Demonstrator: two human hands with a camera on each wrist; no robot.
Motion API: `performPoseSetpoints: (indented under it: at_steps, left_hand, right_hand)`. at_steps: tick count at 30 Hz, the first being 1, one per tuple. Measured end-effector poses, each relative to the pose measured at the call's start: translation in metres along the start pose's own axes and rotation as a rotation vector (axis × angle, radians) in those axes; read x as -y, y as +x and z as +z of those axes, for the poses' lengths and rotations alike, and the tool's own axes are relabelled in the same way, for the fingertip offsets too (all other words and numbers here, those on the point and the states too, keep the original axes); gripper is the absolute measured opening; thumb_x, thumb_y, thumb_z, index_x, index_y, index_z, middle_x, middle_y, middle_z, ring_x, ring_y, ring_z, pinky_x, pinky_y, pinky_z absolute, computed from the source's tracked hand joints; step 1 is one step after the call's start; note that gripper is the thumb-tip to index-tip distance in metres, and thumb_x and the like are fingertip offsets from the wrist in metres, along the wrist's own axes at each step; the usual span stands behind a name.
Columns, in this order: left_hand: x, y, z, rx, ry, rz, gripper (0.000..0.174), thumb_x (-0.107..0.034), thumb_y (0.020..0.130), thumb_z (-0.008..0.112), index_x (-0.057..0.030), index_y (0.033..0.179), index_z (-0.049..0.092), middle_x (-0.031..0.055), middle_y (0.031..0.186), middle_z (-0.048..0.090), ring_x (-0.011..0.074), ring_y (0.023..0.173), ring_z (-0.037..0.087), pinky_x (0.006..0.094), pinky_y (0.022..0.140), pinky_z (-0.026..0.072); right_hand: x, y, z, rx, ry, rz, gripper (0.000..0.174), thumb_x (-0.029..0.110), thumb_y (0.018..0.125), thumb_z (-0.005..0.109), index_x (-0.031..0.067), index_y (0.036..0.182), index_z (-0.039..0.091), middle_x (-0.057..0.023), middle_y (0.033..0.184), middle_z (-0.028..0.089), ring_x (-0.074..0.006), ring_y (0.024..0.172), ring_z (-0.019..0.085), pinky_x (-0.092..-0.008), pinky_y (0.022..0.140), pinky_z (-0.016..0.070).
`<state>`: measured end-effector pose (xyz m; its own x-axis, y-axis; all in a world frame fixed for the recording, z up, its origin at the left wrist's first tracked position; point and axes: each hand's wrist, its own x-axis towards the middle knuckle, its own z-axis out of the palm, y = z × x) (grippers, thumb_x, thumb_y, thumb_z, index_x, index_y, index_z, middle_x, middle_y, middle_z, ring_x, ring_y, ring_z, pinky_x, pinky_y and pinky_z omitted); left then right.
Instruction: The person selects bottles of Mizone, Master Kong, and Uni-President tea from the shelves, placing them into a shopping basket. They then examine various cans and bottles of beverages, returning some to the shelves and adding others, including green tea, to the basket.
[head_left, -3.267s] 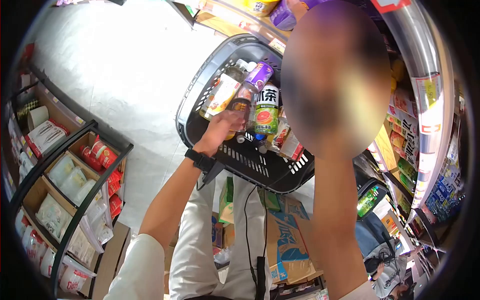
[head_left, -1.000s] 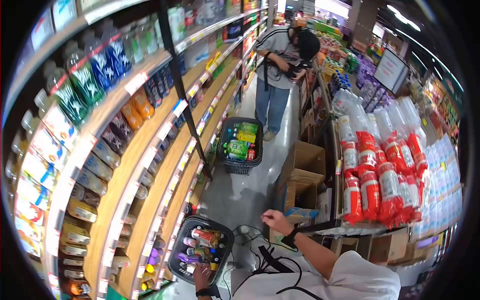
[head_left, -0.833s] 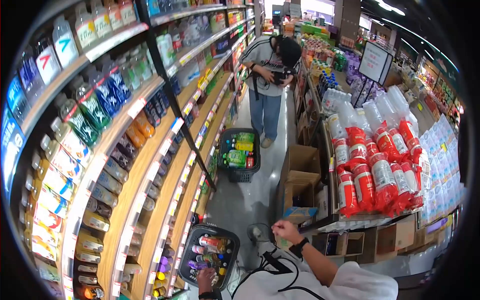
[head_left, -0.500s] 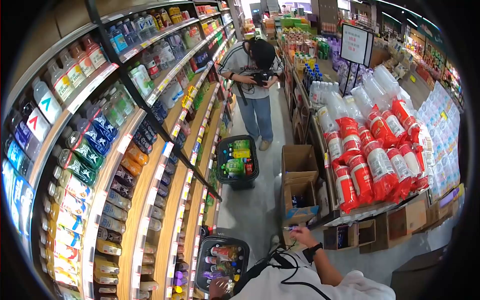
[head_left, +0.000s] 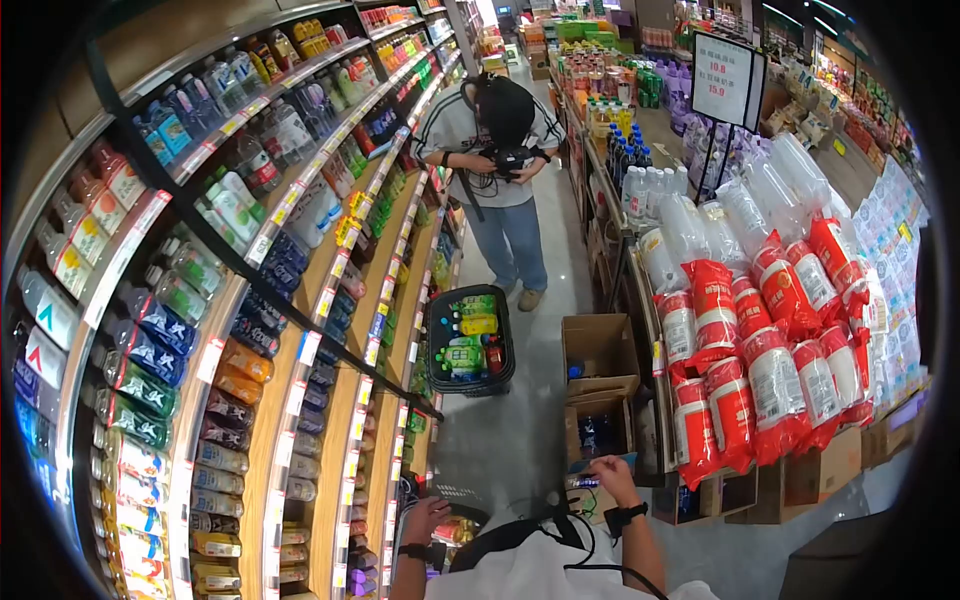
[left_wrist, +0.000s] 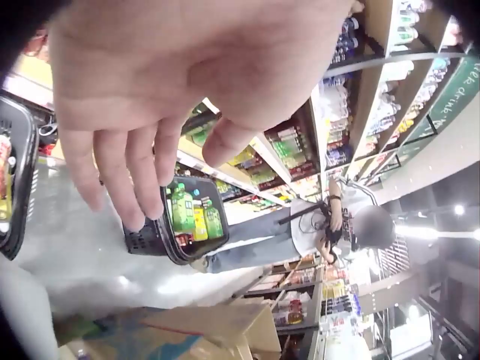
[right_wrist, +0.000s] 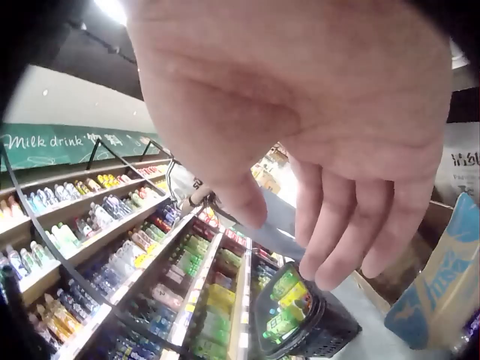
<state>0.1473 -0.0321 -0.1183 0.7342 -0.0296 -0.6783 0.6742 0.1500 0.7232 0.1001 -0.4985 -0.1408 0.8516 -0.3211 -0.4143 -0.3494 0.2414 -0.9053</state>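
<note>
My left hand (head_left: pixel 428 518) is low in the head view, over the near black shopping basket (head_left: pixel 478 517), which is mostly hidden by my arm and shirt. In the left wrist view its fingers (left_wrist: pixel 112 169) hang loosely extended and hold nothing; the near basket (left_wrist: pixel 28 172) shows at the left edge. My right hand (head_left: pixel 613 478) is beside a cardboard box (head_left: pixel 598 425). Its fingers (right_wrist: pixel 352 225) hang relaxed in the right wrist view, with nothing in them. Ahead on the floor stands a second black basket (head_left: pixel 432 350) with green and yellow bottles (head_left: pixel 465 340).
Drink shelves (head_left: pixel 265 440) run along the left of the aisle. A person (head_left: pixel 500 180) stands ahead, looking down at a dark device (head_left: pixel 510 160). At right, a display table bears red-and-white cup packs (head_left: pixel 765 375). More cardboard boxes (head_left: pixel 795 480) sit under it.
My head has lifted from the near basket to face the aisle. My left hand has come up from the bottles in it. The person ahead stays beside the second basket.
</note>
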Motion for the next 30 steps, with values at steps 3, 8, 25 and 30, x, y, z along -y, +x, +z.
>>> performPoseSetpoints:
  at_steps: [3,8,25,30]
  left_hand:
    - [-0.026,0.026,0.030,0.069,0.104,-0.120,0.045,-0.036,0.101,0.047,-0.0029,0.131,0.051,0.0171,0.124,0.066,0.0278,0.112,0.066,0.0375,0.092,0.0528]
    - [-0.070,0.078,0.066,0.200,0.200,-0.175,0.045,-0.035,0.102,0.045,0.0001,0.129,0.052,0.0180,0.126,0.066,0.0296,0.112,0.066,0.0381,0.094,0.0532]
    - [-0.272,0.360,0.053,0.269,0.161,-0.188,0.035,-0.035,0.096,0.056,-0.0064,0.116,0.064,0.0124,0.114,0.072,0.0222,0.103,0.070,0.0355,0.090,0.0510]
    - [-0.290,0.400,0.022,0.173,-0.017,-0.267,0.044,-0.038,0.097,0.054,-0.0076,0.128,0.057,0.0130,0.125,0.068,0.0259,0.113,0.066,0.0379,0.096,0.0488]
  right_hand:
    - [0.028,-0.006,0.005,0.000,0.022,0.165,0.021,0.013,0.091,0.064,-0.0017,0.105,0.068,-0.0088,0.090,0.073,-0.0161,0.082,0.069,-0.0292,0.076,0.0548]
    - [0.029,0.001,0.012,0.046,0.079,0.291,0.024,0.019,0.095,0.062,0.0011,0.110,0.068,-0.0081,0.094,0.074,-0.0143,0.083,0.070,-0.0270,0.077,0.0540]
    - [0.088,0.163,0.188,-0.077,0.014,0.381,0.023,0.018,0.098,0.065,-0.0019,0.110,0.065,-0.0062,0.092,0.069,-0.0132,0.080,0.066,-0.0251,0.070,0.0524]
    - [0.146,0.231,0.211,-0.037,-0.056,0.278,0.024,0.018,0.099,0.064,-0.0016,0.112,0.064,-0.0047,0.095,0.069,-0.0135,0.084,0.066,-0.0279,0.074,0.0537]
